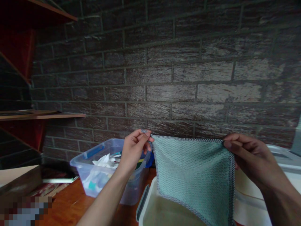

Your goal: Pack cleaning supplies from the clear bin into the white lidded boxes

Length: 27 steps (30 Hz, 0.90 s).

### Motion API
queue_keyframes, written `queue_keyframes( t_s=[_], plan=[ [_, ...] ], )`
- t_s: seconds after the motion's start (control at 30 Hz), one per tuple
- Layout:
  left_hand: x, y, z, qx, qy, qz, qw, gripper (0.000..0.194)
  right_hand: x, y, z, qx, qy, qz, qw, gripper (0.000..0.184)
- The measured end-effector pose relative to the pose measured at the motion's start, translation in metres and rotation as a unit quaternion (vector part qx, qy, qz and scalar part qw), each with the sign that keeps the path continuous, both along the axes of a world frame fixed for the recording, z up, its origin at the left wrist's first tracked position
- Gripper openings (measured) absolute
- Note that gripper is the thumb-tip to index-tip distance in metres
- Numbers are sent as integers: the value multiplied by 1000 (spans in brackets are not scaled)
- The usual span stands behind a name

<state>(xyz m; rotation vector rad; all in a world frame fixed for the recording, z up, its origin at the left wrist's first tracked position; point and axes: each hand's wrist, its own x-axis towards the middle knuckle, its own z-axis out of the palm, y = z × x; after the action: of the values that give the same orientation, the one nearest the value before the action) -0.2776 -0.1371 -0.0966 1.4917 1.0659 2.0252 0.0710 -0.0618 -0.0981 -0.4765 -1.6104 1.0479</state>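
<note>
A light green cleaning cloth point(192, 172) with a black-and-white checked edge hangs spread between my two hands. My left hand point(135, 149) pinches its upper left corner between thumb and fingers. At the upper right corner, my right hand point(249, 157) grips the edge the same way. The cloth hangs down in front of a white storage box point(154, 194) with a grey side clip and partly hides it. How much lies inside that box cannot be seen.
Left of the cloth stands a clear bluish plastic tub point(82, 160) holding white crumpled items, on a wooden table point(68, 204). A cardboard box point(21, 179) sits at far left, below a wooden shelf point(58, 116). A dark brick wall point(160, 78) rises behind. White containers point(289, 169) stand at right.
</note>
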Motion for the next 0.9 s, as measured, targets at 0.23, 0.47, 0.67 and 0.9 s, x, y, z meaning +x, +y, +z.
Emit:
queue_keyframes(
  t_s=[0.23, 0.47, 0.67, 0.9],
  plan=[
    [0, 2, -2, 3, -7, -10, 1000, 23, 12, 5, -13, 40, -86, 63, 993, 20],
    [7, 7, -6, -27, 16, -36, 999, 28, -2, -5, -17, 35, -63, 209, 975, 24],
    [31, -14, -11, -48, 101, -62, 992, 42, -31, -34, -8, 60, -71, 173, 981, 19],
    [78, -65, -17, -27, 284, -147, 947, 53, -58, -58, -6, 281, -134, -26, 950, 4]
  ],
)
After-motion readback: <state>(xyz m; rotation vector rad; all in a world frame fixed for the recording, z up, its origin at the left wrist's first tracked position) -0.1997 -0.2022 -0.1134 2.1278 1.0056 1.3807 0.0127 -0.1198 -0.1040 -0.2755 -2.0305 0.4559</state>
